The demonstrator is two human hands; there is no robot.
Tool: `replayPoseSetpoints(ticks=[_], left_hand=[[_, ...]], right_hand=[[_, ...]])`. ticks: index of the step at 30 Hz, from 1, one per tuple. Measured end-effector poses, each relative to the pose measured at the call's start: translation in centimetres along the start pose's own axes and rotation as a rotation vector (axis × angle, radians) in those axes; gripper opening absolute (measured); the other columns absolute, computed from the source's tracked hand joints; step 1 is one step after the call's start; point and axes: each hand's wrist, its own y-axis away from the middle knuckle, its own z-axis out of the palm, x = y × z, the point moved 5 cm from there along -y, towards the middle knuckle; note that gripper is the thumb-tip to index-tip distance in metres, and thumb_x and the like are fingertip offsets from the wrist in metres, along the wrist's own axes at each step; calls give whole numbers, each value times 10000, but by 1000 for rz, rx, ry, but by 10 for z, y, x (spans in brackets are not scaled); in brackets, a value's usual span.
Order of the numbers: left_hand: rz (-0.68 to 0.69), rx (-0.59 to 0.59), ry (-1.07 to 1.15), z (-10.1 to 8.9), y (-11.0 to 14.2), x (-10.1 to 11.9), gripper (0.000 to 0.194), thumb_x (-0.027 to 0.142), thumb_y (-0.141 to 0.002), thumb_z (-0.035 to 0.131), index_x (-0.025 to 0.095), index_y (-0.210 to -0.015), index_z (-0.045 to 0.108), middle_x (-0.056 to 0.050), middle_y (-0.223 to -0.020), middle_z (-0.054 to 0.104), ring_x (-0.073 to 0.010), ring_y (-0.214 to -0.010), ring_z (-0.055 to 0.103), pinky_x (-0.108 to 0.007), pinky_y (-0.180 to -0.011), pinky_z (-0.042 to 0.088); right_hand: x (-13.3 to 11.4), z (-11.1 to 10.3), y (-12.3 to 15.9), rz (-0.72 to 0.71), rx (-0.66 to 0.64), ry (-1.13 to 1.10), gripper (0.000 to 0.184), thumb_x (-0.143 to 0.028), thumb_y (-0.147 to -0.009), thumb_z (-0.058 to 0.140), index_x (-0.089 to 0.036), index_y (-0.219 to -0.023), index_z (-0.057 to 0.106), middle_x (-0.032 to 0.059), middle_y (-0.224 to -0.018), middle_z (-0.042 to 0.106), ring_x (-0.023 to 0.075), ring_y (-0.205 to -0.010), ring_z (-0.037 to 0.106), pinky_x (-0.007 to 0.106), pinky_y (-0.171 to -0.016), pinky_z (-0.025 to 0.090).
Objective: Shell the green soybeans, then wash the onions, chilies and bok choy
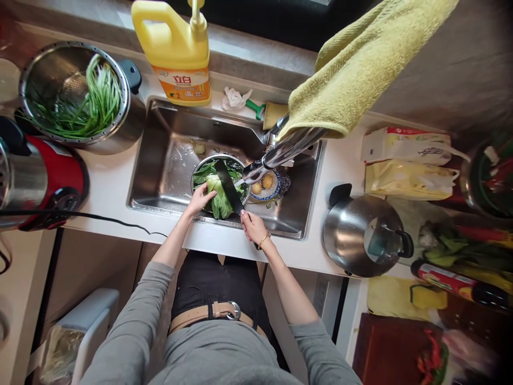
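Note:
My left hand (201,200) is closed on a head of bok choy (219,199), its pale green stems toward me. My right hand (254,226), with a bangle at the wrist, grips the handle of a black-bladed knife (227,184). The blade slants across the bok choy and appears to touch it; whether it has cut in is unclear. Beneath both is a round metal basin (194,179) in the sink, with more green leaves in it. Water seems to run from the faucet (256,170) at the basin's right side.
A blue-rimmed bowl (276,193) with two round yellowish items stands right in the sink (160,160). A yellow towel (360,69) drapes over the faucet. Left is a pot (132,115) with green onions; behind, a yellow detergent jug (180,53); right, a metal pot lid (344,235).

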Motion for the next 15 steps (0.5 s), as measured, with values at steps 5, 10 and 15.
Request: replayPoseSetpoints(ticks=[5, 10, 15], left_hand=[[11, 19, -35, 0, -2, -8, 529, 456, -735, 662, 114, -1135, 608, -129, -1147, 672, -271, -1064, 613, -424, -992, 442], [19, 23, -94, -5, -2, -9, 572, 509, -740, 640, 125, -1162, 594, -133, -1187, 655, -274, -1107, 597, -415, -1002, 437], [-84, 176, -86, -2, -10, -13, 648, 582, -795, 585, 151, -1272, 502, -133, -1271, 607, -257, -1191, 563, -375, -1014, 430]], right_hand=[[-1, 4, -9, 9, -3, -2, 528, -720, -844, 362, -230, -649, 389, -65, -435, 398, 83, -271, 362, 223, -290, 250], [-2, 9, -18, 3, -10, -16, 560, -759, -824, 337, -230, -645, 387, -65, -435, 388, 79, -280, 354, 220, -300, 246], [-1, 15, -23, -51, 57, 91, 533, -701, -868, 298, -229, -643, 397, -46, -457, 417, 100, -369, 412, 222, -403, 310]])
